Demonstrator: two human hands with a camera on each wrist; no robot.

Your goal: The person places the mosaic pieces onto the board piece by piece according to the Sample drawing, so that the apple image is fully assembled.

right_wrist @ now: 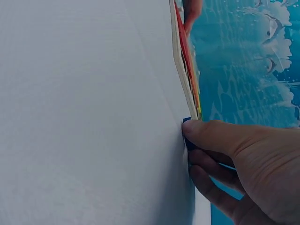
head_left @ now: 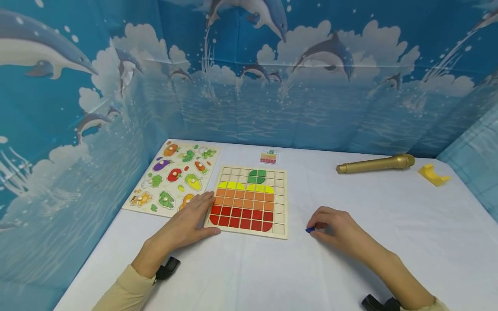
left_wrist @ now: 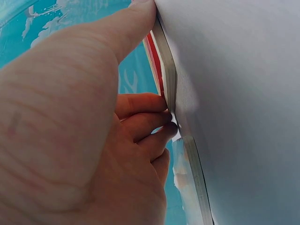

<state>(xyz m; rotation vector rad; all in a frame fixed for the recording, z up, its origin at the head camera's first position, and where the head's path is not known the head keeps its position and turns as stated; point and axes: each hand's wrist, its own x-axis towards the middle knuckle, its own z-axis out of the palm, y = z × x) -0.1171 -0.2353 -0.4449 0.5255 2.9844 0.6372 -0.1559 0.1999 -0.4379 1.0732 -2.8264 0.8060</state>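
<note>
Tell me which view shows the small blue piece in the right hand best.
Right wrist view: the blue piece sits close up, pinched under the right hand fingertips against the white table. Head view shows only a blue speck at those fingertips. Left wrist view does not show it, only the left hand at the puzzle board edge.

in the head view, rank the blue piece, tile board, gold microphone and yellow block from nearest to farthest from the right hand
1. blue piece, pinched at the right hand's fingertips
2. tile board, to its left
3. gold microphone, behind, far side
4. yellow block, far right corner

Gold microphone (head_left: 375, 164), yellow block (head_left: 433, 174)
</note>
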